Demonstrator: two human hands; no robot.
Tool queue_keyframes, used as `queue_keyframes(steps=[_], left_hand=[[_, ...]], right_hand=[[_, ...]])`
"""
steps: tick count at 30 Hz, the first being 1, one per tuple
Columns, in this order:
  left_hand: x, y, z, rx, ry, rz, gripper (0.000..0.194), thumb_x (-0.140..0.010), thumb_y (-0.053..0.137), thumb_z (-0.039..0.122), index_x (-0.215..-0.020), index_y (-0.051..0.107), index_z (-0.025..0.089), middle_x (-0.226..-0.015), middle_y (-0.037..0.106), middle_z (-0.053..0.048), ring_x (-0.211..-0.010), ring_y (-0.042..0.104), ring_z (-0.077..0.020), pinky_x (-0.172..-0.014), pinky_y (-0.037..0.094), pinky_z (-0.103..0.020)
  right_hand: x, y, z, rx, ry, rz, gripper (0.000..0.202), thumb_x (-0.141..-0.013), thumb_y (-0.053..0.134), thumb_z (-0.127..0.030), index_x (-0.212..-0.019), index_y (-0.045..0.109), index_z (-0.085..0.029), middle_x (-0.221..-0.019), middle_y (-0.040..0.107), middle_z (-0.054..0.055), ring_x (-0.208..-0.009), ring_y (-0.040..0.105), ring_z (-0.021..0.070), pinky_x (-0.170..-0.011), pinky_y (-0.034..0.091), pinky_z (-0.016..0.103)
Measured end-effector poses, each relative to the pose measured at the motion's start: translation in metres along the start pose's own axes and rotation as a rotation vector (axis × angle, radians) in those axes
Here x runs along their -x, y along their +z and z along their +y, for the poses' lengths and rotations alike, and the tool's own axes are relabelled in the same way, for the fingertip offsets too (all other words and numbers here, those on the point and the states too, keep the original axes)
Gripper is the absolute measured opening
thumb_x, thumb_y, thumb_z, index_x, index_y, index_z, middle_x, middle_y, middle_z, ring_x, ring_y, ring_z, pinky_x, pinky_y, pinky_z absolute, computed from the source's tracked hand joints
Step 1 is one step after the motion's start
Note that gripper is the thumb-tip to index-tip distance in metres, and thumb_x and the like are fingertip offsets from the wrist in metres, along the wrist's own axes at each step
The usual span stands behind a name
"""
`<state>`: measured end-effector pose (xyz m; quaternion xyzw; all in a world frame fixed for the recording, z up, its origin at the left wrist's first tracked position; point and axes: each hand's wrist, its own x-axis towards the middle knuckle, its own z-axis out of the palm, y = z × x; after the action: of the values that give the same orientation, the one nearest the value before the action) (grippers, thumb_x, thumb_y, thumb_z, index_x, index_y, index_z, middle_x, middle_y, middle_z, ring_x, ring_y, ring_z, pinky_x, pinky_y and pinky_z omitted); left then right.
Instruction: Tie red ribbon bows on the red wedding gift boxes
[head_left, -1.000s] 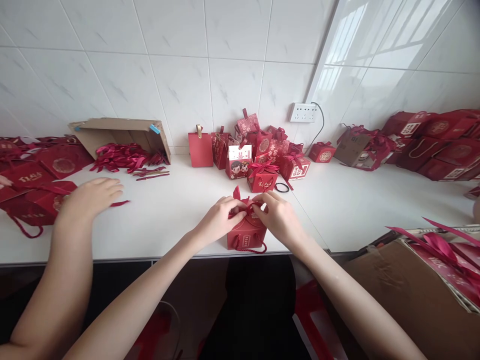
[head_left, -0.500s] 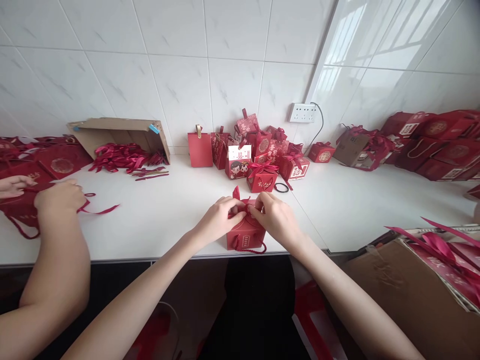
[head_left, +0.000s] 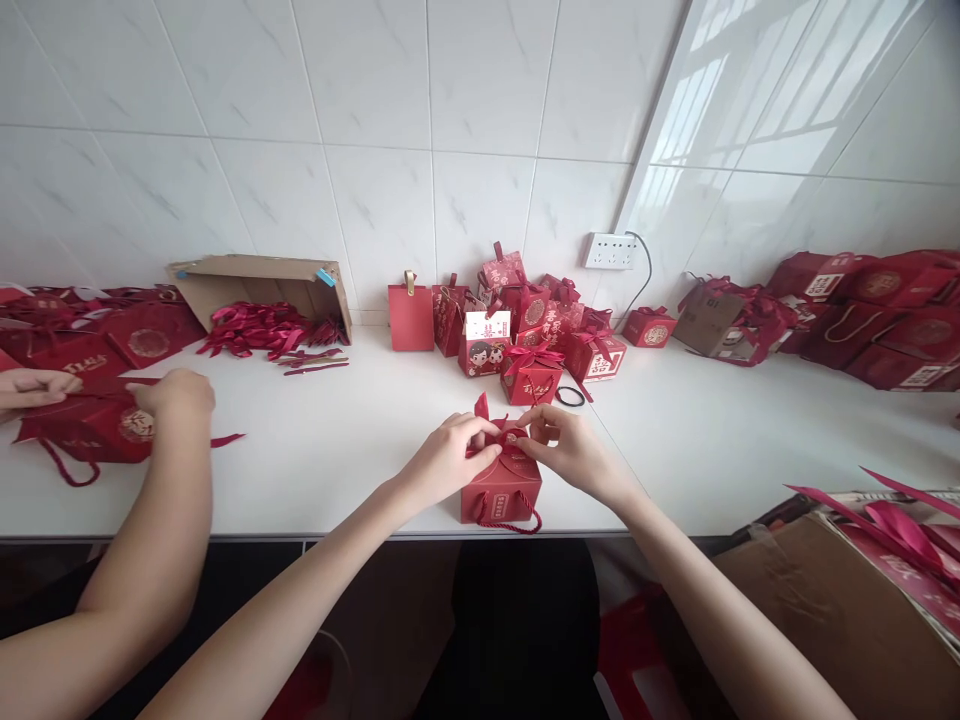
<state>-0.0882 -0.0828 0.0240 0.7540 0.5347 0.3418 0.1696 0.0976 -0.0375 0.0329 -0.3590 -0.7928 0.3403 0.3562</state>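
A small red gift box (head_left: 484,485) with a twisted cord handle stands at the counter's front edge, before me. Dark red ribbon (head_left: 482,405) is tied over its top, one tail sticking up at the left. My left hand (head_left: 450,455) pinches the ribbon beside the knot, thumb and forefinger closed. From the other side, my right hand (head_left: 581,455) has its thumb and fingertips at the ribbon, the other fingers curled. Fingers partly cover the knot. Just behind is another red box (head_left: 531,385) with a bow, next to a black ring (head_left: 571,397).
At the left, a co-worker's hands (head_left: 180,392) work ribbon on a red box (head_left: 105,430). A tipped cardboard box (head_left: 262,267) spills ribbons. Decorated boxes (head_left: 486,352) stand by the wall, below a power strip (head_left: 610,251). A large carton (head_left: 810,570) sits at right front.
The whole view has tilted slightly upward. My right hand has drawn a little to the right, uncovering more of the knot. The co-worker's ribbon now lies across their box.
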Motion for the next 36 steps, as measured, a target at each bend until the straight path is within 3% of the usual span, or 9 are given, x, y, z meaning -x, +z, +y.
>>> queue_keyframes(steps=[5,9,13,18,25,31,34,36], left_hand=[[-0.001,0.001,0.003,-0.007,0.015,0.008,0.009,-0.081,0.055,0.024,-0.086,0.061,0.019,-0.07,0.051,0.0,-0.076,0.052,-0.0158,-0.07,0.043,-0.027],[0.0,0.002,0.004,-0.003,0.031,0.021,0.008,-0.08,0.056,0.023,-0.085,0.06,0.018,-0.073,0.054,-0.001,-0.077,0.052,-0.0159,-0.069,0.043,-0.027],[0.0,0.002,0.004,0.001,0.049,0.018,0.009,-0.081,0.056,0.023,-0.086,0.06,0.017,-0.071,0.052,0.0,-0.076,0.052,-0.0155,-0.069,0.042,-0.027],[0.0,0.0,0.006,0.025,0.02,0.012,0.012,-0.081,0.056,0.026,-0.089,0.061,0.018,-0.07,0.05,0.001,-0.074,0.052,-0.0148,-0.07,0.043,-0.027],[-0.001,-0.002,0.006,-0.009,-0.006,0.014,0.016,-0.081,0.054,0.03,-0.09,0.061,0.02,-0.072,0.051,0.001,-0.072,0.051,-0.015,-0.071,0.043,-0.028],[0.0,-0.011,0.006,0.109,-0.082,-0.047,0.027,-0.081,0.052,0.036,-0.105,0.058,0.023,-0.075,0.053,0.002,-0.069,0.051,-0.0127,-0.07,0.044,-0.026],[0.006,-0.017,0.003,0.176,-0.111,0.05,0.031,-0.08,0.052,0.038,-0.107,0.054,0.023,-0.083,0.054,0.001,-0.077,0.054,-0.0134,-0.073,0.044,-0.026],[0.012,-0.019,0.0,0.172,-0.169,0.11,0.027,-0.079,0.052,0.041,-0.098,0.053,0.021,-0.083,0.054,0.001,-0.076,0.053,-0.0136,-0.071,0.043,-0.025]], right_hand=[[-0.001,0.012,-0.005,0.382,0.021,0.113,0.011,-0.072,0.05,-0.015,-0.082,0.051,-0.02,-0.063,0.055,-0.003,-0.054,0.05,0.0118,-0.052,0.037,0.022],[0.002,0.015,-0.017,0.719,0.053,0.136,0.01,-0.08,0.045,-0.02,-0.087,0.051,-0.021,-0.064,0.059,0.0,-0.052,0.052,0.0153,-0.049,0.031,0.024],[0.006,0.012,-0.021,0.818,0.113,0.107,0.017,-0.083,0.043,-0.024,-0.098,0.05,-0.021,-0.062,0.061,0.0,-0.052,0.054,0.0177,-0.049,0.029,0.025],[0.008,0.005,-0.014,0.716,0.116,0.044,0.01,-0.081,0.042,-0.023,-0.077,0.051,-0.021,-0.065,0.061,0.002,-0.054,0.052,0.0161,-0.05,0.031,0.024],[0.011,0.003,0.001,0.237,-0.007,0.002,0.022,-0.079,0.04,-0.016,-0.094,0.056,-0.021,-0.054,0.047,-0.005,-0.048,0.045,0.0114,-0.052,0.037,0.022],[0.014,-0.002,0.017,-0.106,0.003,-0.068,0.025,-0.081,0.052,-0.034,-0.101,0.053,-0.019,-0.066,0.049,-0.004,-0.058,0.05,0.0103,-0.059,0.043,0.024],[0.017,-0.008,0.018,-0.164,0.076,-0.063,0.029,-0.08,0.054,-0.043,-0.095,0.053,-0.018,-0.071,0.052,-0.002,-0.057,0.05,0.0095,-0.054,0.041,0.023],[0.018,-0.011,0.016,-0.122,0.101,-0.051,0.03,-0.079,0.055,-0.045,-0.092,0.053,-0.019,-0.071,0.053,-0.002,-0.055,0.049,0.0095,-0.051,0.039,0.023]])
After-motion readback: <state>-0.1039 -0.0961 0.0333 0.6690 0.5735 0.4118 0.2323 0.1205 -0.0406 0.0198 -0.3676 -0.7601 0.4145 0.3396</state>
